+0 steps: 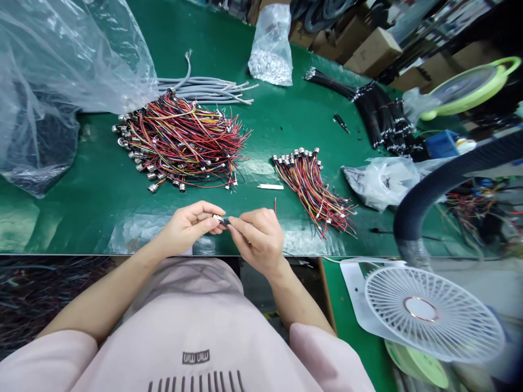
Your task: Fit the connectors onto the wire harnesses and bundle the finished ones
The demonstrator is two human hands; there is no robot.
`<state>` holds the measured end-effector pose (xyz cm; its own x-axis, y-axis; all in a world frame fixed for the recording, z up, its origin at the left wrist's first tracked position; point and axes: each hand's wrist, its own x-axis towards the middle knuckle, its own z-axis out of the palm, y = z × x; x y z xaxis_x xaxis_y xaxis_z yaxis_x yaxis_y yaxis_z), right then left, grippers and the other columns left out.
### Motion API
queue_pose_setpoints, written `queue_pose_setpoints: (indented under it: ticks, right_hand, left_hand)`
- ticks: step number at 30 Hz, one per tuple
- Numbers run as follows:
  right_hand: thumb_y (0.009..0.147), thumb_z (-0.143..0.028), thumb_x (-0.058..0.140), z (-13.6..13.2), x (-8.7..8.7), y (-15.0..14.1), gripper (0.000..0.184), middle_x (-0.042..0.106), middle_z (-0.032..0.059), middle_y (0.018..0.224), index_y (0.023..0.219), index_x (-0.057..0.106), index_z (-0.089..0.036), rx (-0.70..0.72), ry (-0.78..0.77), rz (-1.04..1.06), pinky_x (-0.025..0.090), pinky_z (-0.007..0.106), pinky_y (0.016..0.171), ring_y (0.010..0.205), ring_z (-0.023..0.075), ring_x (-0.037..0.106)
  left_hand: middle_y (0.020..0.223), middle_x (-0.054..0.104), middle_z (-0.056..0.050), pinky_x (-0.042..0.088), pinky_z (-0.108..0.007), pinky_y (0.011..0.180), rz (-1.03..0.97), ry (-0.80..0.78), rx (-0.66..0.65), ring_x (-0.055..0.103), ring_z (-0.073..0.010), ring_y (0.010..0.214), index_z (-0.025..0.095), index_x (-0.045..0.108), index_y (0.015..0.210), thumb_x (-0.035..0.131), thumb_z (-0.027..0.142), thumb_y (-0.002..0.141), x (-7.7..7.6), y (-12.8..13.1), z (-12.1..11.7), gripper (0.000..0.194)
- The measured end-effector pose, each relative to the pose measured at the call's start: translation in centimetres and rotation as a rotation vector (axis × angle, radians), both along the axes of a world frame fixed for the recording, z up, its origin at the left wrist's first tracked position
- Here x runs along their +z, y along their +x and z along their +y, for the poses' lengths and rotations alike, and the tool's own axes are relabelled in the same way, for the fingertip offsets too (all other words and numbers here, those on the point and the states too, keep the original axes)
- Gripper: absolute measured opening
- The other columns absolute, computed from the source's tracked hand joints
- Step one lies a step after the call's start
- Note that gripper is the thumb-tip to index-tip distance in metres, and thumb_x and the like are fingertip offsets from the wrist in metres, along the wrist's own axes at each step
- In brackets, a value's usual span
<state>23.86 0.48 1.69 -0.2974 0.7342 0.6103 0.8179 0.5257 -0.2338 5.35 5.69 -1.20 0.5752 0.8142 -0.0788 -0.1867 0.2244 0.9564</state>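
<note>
My left hand (192, 224) and my right hand (258, 237) meet over the near edge of the green table (98, 190). Both pinch one small connector (220, 220) with a metal end; a thin red wire tip sticks up behind my right hand. A large pile of red, yellow and black wire leads with metal connectors (180, 142) lies beyond my left hand. A smaller bundle of the same leads (314, 183) lies to the right of my right hand.
Grey cables (208, 89) lie behind the big pile. A large clear plastic bag (53, 81) fills the left. A small bag of parts (271, 50), black cable bundles (379, 111), a crumpled bag (382, 179), a white fan (433, 314) and a black hose (445, 179) stand right.
</note>
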Motion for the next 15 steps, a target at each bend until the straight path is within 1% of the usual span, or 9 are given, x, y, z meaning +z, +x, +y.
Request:
queue_pose_setpoints:
  ticks: [3, 7, 10, 15]
  right_hand:
    - [0.088, -0.016, 0.061, 0.25, -0.24, -0.45, 0.007, 0.068, 0.0020, 0.074, 0.092, 0.066, -0.020, -0.002, 0.027, 0.031, 0.040, 0.032, 0.066, 0.069, 0.0149, 0.056]
    - [0.087, -0.015, 0.063, 0.43, -0.18, -0.34, 0.008, 0.067, 0.0020, 0.075, 0.093, 0.065, -0.019, 0.027, 0.041, 0.048, 0.041, 0.032, 0.067, 0.070, 0.0146, 0.056]
    - [0.086, -0.015, 0.063, 0.35, -0.13, -0.13, 0.006, 0.065, 0.0017, 0.075, 0.089, 0.063, -0.020, 0.020, 0.040, 0.061, 0.043, 0.032, 0.069, 0.071, 0.0147, 0.056]
    - [0.083, -0.012, 0.063, 0.05, -1.02, -0.56, 0.010, 0.061, 0.0025, 0.075, 0.088, 0.060, -0.020, 0.005, 0.099, 0.131, 0.047, 0.034, 0.073, 0.073, 0.0157, 0.055]
  left_hand:
    - [0.079, 0.075, -0.005, 0.058, -0.025, 0.071, -0.030, 0.012, -0.006, 0.072, -0.0148, 0.073, 0.013, 0.063, 0.098, 0.070, 0.039, 0.082, -0.14, -0.07, 0.00, 0.031]
    - [0.079, 0.075, -0.006, 0.058, -0.027, 0.071, -0.047, 0.005, -0.005, 0.072, -0.0161, 0.073, 0.013, 0.063, 0.099, 0.070, 0.040, 0.083, -0.30, -0.12, 0.03, 0.032]
    - [0.080, 0.075, -0.006, 0.058, -0.027, 0.071, -0.060, -0.016, -0.005, 0.072, -0.0162, 0.073, 0.013, 0.064, 0.099, 0.070, 0.039, 0.082, -0.27, -0.07, 0.04, 0.032]
    - [0.078, 0.075, -0.006, 0.058, -0.026, 0.070, -0.084, -0.036, -0.003, 0.072, -0.0159, 0.071, 0.013, 0.064, 0.098, 0.071, 0.040, 0.082, -0.09, 0.03, 0.07, 0.032]
